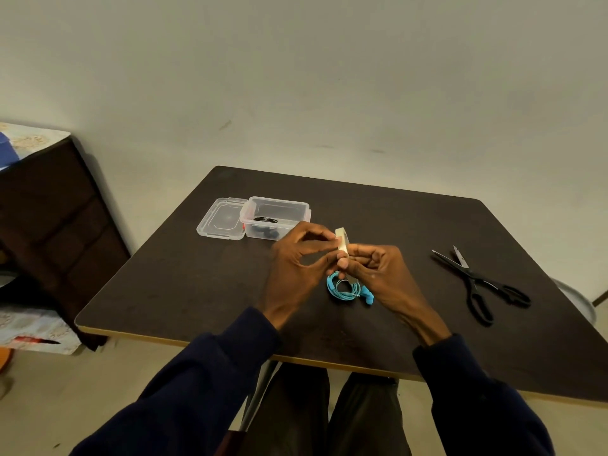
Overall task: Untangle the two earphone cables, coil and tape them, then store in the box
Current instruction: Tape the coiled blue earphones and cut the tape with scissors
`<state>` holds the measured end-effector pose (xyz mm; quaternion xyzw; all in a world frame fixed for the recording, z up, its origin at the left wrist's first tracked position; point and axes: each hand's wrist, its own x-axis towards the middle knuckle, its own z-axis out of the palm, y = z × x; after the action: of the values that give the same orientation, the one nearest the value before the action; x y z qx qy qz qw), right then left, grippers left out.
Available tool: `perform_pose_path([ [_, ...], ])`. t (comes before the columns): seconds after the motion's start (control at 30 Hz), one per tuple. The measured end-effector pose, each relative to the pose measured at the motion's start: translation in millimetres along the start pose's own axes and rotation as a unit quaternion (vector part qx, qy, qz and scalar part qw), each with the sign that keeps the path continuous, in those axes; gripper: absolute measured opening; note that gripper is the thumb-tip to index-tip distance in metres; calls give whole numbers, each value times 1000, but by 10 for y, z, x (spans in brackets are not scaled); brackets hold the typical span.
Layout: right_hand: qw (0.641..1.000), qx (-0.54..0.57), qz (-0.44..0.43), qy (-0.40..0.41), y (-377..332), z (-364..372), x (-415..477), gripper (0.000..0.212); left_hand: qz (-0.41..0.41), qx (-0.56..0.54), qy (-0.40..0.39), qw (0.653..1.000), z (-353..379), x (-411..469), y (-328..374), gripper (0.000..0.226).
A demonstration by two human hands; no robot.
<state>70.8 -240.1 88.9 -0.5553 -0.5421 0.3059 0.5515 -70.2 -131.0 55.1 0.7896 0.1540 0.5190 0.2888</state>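
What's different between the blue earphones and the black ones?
Colour: the blue earphones are bright turquoise, while the black earphones are dark. Place: the blue earphones lie out on the table, and the black earphones already sit inside the clear box. View: the blue earphones show as a neat coil, while the black earphones are only dimly seen through the box wall. Both are wired earphones.

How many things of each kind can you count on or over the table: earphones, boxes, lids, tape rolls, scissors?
Earphones: 2 (blue earphones, black earphones)
Box: 1
Lid: 1
Tape roll: 1
Scissors: 1
Total: 6
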Motion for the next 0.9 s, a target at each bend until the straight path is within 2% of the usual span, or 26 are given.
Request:
perform_pose_path([
  [0.13, 1000, 10, -3, -2, -27, -14, -51, 14, 43, 27, 4, 999, 24, 15, 55, 19],
  [0.27, 1000, 21, 5, 1, -26, -25, -114, 21, 56, 36, 9, 998, 33, 62, 90, 25],
  [0.37, 1000, 25, 4, 14, -3, -39, -141, 18, 103, 73, 6, 992, 84, 53, 99, 23],
  [0.47, 999, 35, 14, 20, 33, -41, -165, 20, 184, 134, 4, 974, 152, -8, 19, 27],
  [0.53, 998, 47, 24, 23, 60, -44, -193, 24, 200, 168, -10, 965, 188, -20, -44, 26],
  [0.63, 998, 45, 24, 27, 107, -49, -233, 27, 122, 125, -39, 984, 207, 56, 20, 15],
  [0.73, 999, 15, -7, 46, 134, -54, -278, 17, 26, 63, -31, 997, 215, 183, 98, 11],
  [0.9, 994, -40, -28, 95, 193, -89, -284, 15, -99, 28, -109, 989, 260, 325, 90, 6],
])
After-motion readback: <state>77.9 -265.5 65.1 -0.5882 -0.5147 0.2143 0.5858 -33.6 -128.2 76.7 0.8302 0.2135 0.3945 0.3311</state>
